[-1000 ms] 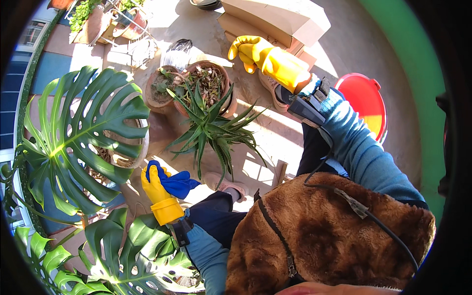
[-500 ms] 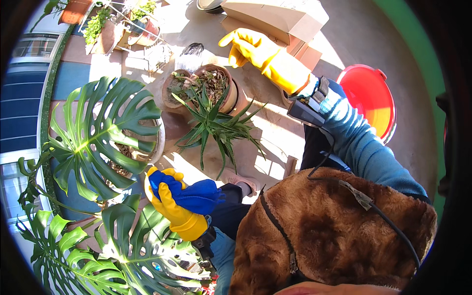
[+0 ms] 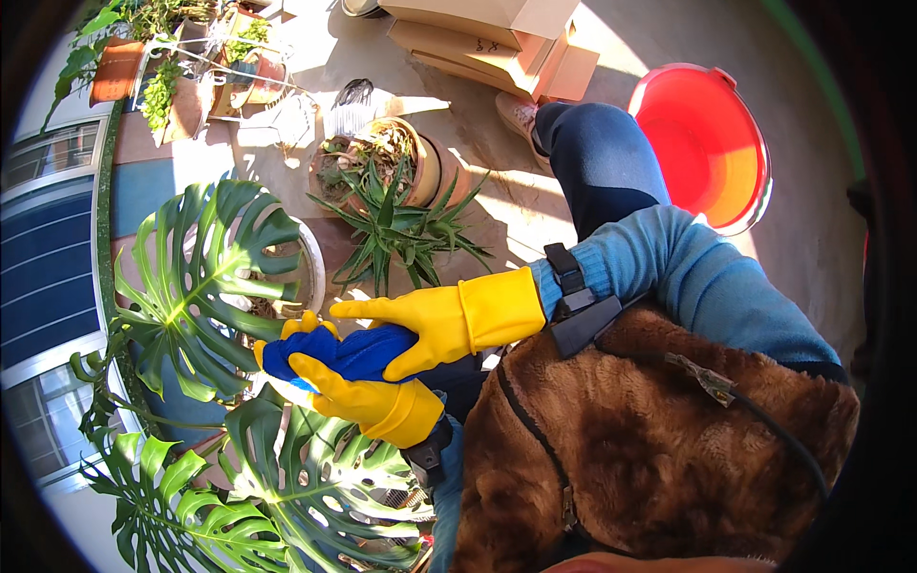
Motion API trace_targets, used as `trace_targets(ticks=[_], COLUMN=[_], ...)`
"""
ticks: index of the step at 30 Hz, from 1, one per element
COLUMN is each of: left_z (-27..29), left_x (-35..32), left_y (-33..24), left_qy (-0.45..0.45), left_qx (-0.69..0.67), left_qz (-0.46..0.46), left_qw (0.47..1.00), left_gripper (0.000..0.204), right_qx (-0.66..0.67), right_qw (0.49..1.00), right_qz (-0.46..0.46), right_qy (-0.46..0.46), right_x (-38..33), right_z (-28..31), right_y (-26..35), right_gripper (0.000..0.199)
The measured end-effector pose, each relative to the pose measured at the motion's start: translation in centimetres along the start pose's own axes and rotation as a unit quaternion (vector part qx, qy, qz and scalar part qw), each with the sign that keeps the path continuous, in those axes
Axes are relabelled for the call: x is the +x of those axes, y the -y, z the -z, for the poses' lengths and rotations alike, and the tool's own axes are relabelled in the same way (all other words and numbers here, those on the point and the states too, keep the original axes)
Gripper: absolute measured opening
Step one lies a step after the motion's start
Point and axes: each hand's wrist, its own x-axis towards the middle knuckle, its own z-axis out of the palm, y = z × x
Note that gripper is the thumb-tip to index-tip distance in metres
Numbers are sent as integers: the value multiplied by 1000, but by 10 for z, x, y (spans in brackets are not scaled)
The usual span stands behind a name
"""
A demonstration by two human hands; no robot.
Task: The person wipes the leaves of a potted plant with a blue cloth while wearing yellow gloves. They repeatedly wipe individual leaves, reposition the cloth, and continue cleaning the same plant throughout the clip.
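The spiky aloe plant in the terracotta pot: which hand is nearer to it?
Right. The right hand lies just below the aloe plant, resting on the blue cloth; the left hand grips that cloth from underneath, farther away.

1. The cloth [image 3: 344, 351] lies between the left hand [image 3: 368, 401], beneath it, and the right hand [image 3: 411, 320], on top.
2. Left of the hands stands a large split-leaf plant [image 3: 205, 286]; another [image 3: 287, 487] sits nearer.
3. Beyond the hands is a spiky plant [image 3: 396, 229], with a pot [image 3: 435, 167] behind it.
4. Far right on the floor sits a bucket [image 3: 707, 143]; cardboard boxes [image 3: 506, 38] lie farthest.
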Motion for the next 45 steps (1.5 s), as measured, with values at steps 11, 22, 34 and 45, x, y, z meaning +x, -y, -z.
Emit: trace_targets(ticks=[11,22,34,45], left_z=[43,64,61,2], left_x=[-6,-7,-7,-39], left_y=[13,32,58,68], left_qy=[101,176,152,494], left_qx=[-114,124,22,218], left_qz=[106,-137,-42,-247], left_qw=[983,967,987,804], left_gripper=[66,48,28,32], right_qx=[-150,199,210,337], right_qw=[974,967,969,911], right_qz=[-83,-137,-97,-28], right_qy=[149,-80,82,-237], right_x=[-21,-15,-38,-78], right_z=[17,31,70,61], right_y=[15,-14,-12,13], right_gripper=[39,45,83,63])
